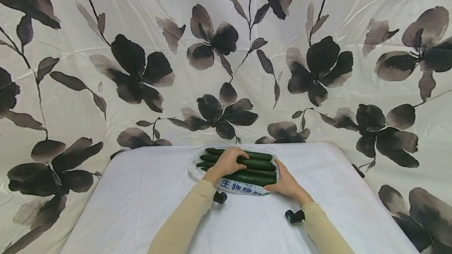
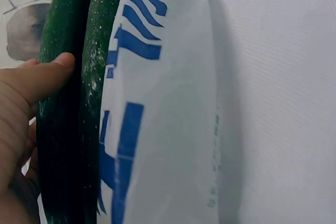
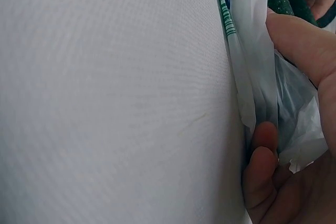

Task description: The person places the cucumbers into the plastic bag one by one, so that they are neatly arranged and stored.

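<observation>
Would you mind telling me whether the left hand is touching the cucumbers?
Touching. The left wrist view shows the left hand with its thumb pressed against the cucumbers, no gap between them.

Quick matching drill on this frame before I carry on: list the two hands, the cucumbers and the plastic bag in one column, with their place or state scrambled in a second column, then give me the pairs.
Things:
1. left hand
2. right hand
3. cucumbers
4. plastic bag

Places or states:
A. white with blue print, lying on the white table
B. dark green, side by side on the bag
C. rests on top of the cucumbers
D. grips the bag's edge at the pile's right end

Pairs: 1-C, 2-D, 3-B, 4-A
</observation>
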